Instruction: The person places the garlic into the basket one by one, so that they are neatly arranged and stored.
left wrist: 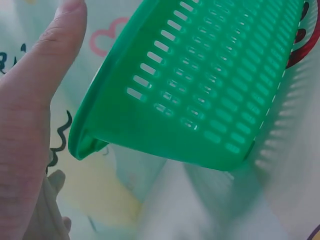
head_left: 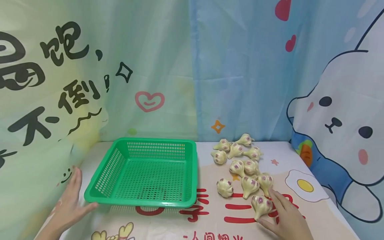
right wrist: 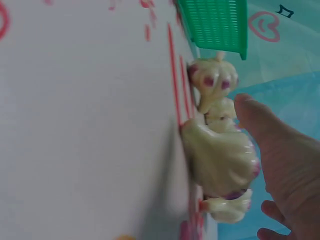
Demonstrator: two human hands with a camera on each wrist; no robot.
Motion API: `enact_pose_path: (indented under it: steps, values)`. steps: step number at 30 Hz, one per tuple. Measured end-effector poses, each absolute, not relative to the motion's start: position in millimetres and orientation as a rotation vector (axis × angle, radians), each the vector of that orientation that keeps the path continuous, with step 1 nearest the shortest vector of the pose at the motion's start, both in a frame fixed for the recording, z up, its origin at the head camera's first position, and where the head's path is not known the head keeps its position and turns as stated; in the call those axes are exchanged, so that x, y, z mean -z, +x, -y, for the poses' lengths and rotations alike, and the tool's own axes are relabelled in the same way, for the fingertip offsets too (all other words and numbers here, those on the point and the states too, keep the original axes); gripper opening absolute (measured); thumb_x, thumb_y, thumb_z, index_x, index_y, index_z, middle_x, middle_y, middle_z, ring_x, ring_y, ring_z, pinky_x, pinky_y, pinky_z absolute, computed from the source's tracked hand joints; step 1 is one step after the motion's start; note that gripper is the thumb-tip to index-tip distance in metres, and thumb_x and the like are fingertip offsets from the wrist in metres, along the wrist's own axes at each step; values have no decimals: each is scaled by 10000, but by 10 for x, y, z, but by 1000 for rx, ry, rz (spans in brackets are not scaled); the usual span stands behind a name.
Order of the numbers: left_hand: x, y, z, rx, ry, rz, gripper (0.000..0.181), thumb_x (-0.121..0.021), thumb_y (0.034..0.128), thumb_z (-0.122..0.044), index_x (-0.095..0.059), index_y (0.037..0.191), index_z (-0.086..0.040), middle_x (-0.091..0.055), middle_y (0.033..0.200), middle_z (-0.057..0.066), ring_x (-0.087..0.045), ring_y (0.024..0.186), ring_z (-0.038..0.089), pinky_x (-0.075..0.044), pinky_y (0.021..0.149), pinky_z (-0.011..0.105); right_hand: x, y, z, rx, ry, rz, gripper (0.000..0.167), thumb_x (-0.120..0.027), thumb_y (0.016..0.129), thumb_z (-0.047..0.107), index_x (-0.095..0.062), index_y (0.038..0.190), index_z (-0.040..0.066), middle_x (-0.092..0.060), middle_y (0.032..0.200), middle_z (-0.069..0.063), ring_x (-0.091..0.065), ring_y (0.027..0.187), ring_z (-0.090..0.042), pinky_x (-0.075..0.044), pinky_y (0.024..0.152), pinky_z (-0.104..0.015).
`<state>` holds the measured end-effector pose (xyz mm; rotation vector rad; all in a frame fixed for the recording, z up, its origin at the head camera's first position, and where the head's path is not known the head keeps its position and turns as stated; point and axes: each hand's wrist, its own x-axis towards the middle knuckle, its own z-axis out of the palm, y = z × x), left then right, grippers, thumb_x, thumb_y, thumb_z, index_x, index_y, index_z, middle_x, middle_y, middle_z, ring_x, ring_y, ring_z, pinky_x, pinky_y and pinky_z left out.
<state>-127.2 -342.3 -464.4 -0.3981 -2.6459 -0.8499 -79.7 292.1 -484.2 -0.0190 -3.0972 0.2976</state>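
Observation:
An empty green basket (head_left: 150, 180) stands left of centre on the table. Beside its left front corner is my left hand (head_left: 67, 206), thumb spread from the fingers, holding nothing. Several garlic bulbs lie in a loose group right of the basket. My right hand (head_left: 285, 216) is at the nearest bulb (head_left: 261, 206), thumb below it and fingers at its right; whether they touch it I cannot tell. In the right wrist view this bulb (right wrist: 220, 160) lies on the cloth beside the hand (right wrist: 285, 160). The left wrist view shows the hand (left wrist: 35, 105) beside the basket wall (left wrist: 170, 125).
A printed cloth (head_left: 180, 230) with red lettering and a fried-egg picture covers the table. Behind it hangs a curtain (head_left: 240, 66) with a rabbit picture at the right and black lettering at the left. A single bulb (head_left: 225, 188) sits nearest the basket's right side.

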Motion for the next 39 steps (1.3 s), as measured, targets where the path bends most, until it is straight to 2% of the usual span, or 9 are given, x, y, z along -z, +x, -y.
enact_pose_path:
  steps: [3, 9, 12, 16, 24, 26, 32, 35, 39]
  values:
    - [4694, -1292, 3425, 910, -451, 2581, 1197, -730, 742, -538, 60, 1528, -102, 82, 1590, 186, 48, 1444, 424, 105, 1147, 466, 4886, -802, -2919, -315, -31, 3147, 1161, -678, 589, 762, -396, 1420, 2, -456, 1355, -264, -487, 1122, -419, -446, 862, -613]
    - [4745, -1344, 3421, 1018, -501, 2547, 1221, -763, 694, -557, 8, 1538, -129, 47, 1600, 169, 56, 1464, 229, 61, 1117, 592, 4940, -830, -2907, -313, -79, 3250, 1225, -661, 542, 803, -378, 1435, 15, -433, 1391, -259, -468, 1156, -430, -444, 859, -628]
    - [4742, -1365, 3435, 1064, -476, 2581, 1255, -801, 659, -517, 24, 1540, -174, 62, 1603, 147, 51, 1455, 327, 20, 1046, 711, 4965, -845, -2891, -328, -90, 3271, 1244, -660, 515, 815, -382, 1438, 29, -434, 1397, -240, -465, 1160, -417, -461, 844, -614]
    - [4749, -1395, 3450, 1111, -465, 2604, 1280, -822, 630, -497, 26, 1540, -192, 60, 1598, 172, 36, 1412, 499, -20, 969, 779, 4990, -864, -2869, -347, -90, 3264, 1240, -659, 508, 817, -386, 1440, 47, -448, 1394, -219, -473, 1157, -396, -469, 841, -604]
    - [4745, -1442, 3458, 1141, -466, 2644, 1256, -826, 639, -478, 7, 1542, -214, 55, 1602, 152, 26, 1406, 516, -93, 908, 809, 5015, -881, -2832, -347, -48, 3244, 1189, -708, 551, 750, -357, 1456, 64, -484, 1343, -222, -511, 1100, -354, -518, 790, -542]
    - [4744, -1451, 3458, 1152, -479, 2659, 1248, -820, 649, -475, 11, 1541, -210, 55, 1600, 159, 41, 1433, 439, -85, 937, 795, 5018, -881, -2828, -358, -43, 3241, 1177, -725, 559, 727, -352, 1458, 65, -484, 1338, -222, -510, 1095, -351, -523, 781, -536]
    - [4743, -1483, 3445, 1224, -538, 2691, 1211, -796, 700, -452, 39, 1538, -193, 72, 1591, 188, 92, 1410, -20, -28, 1039, 675, 5027, -887, -2817, -388, -47, 3239, 1145, -745, 584, 686, -345, 1462, 69, -461, 1365, -214, -483, 1141, -365, -502, 819, -561]
    - [4725, -1487, 3443, 1247, -566, 2691, 1204, -789, 713, -452, 39, 1538, -164, 85, 1592, 177, 100, 1417, 3, 8, 1070, 609, 5042, -891, -2819, -397, -48, 3239, 1144, -746, 586, 684, -345, 1461, 66, -456, 1367, -215, -479, 1140, -367, -497, 823, -567]
    - [4692, -1497, 3445, 1258, -583, 2705, 1191, -775, 730, -462, 39, 1537, -141, 90, 1591, 179, 113, 1428, 39, 11, 1062, 622, 5063, -893, -2828, -406, -50, 3237, 1134, -748, 589, 680, -358, 1453, 59, -453, 1373, -211, -479, 1138, -361, -499, 824, -561]
